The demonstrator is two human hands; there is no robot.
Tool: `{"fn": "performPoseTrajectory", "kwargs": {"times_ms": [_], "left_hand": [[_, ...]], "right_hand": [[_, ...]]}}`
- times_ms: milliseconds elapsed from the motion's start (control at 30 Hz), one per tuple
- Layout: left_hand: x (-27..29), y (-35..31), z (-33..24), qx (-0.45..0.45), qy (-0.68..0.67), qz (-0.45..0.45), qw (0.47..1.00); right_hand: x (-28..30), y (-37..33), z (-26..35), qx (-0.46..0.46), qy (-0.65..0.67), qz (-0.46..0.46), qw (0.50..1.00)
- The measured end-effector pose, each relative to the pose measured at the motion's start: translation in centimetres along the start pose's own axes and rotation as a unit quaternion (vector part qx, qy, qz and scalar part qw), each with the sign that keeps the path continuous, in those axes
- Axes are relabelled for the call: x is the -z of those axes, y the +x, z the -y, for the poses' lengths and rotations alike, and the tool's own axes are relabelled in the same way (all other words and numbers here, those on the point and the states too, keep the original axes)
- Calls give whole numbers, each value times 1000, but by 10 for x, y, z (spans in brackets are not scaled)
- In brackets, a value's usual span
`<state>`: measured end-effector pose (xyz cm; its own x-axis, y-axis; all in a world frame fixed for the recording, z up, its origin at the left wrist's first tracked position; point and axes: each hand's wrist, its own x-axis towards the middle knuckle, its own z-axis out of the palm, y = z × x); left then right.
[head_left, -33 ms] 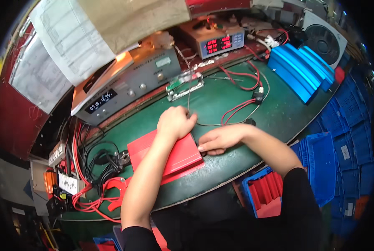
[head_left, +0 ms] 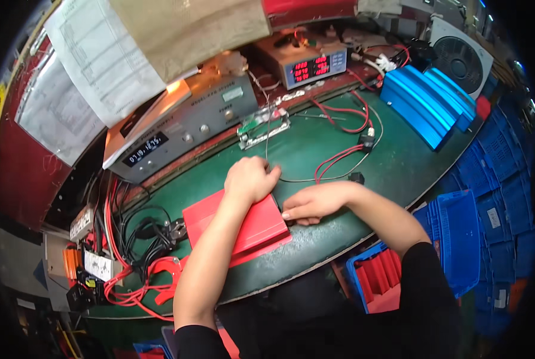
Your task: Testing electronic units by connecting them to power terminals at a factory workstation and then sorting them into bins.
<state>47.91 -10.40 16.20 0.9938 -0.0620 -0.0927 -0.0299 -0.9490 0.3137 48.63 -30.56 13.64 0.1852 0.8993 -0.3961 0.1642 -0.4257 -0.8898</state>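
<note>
A red metal case (head_left: 252, 224) lies on the green worktop, its long side slanting. Over its far right corner rests my left hand (head_left: 250, 178), fingers curled down past the far edge and thumb pointing right. My right hand (head_left: 316, 203) is at the case's right end, thumb and fingers pressed together there. Whatever it pinches is hidden behind the fingers. A small black plug (head_left: 356, 178) lies just beyond the right wrist, near a thin grey cable and red wires (head_left: 339, 157).
At the back stand a grey power supply (head_left: 180, 128) and a meter with red digits (head_left: 313, 67). Blue finned housings (head_left: 426, 105) lie at the right. Black cables (head_left: 151, 233) and red clamps (head_left: 167, 278) are at the left. A blue bin (head_left: 354, 269) holds red parts beside the bench.
The view has shifted slightly, and my right hand sits a little nearer, showing more of the black plug. Both hands keep their places on the red case.
</note>
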Motion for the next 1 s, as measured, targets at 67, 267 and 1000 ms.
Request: {"fn": "performPoseTrajectory", "kwargs": {"times_ms": [67, 267, 1000], "left_hand": [[1, -2, 0, -8, 1, -9, 1000], [-2, -2, 16, -57, -66, -39, 995], [-34, 20, 29, -110, -75, -70, 989]], "right_hand": [[1, -9, 4, 92, -218, -70, 969], [7, -14, 8, 159, -330, -131, 921], [-2, 16, -20, 208, -348, -193, 894]]}}
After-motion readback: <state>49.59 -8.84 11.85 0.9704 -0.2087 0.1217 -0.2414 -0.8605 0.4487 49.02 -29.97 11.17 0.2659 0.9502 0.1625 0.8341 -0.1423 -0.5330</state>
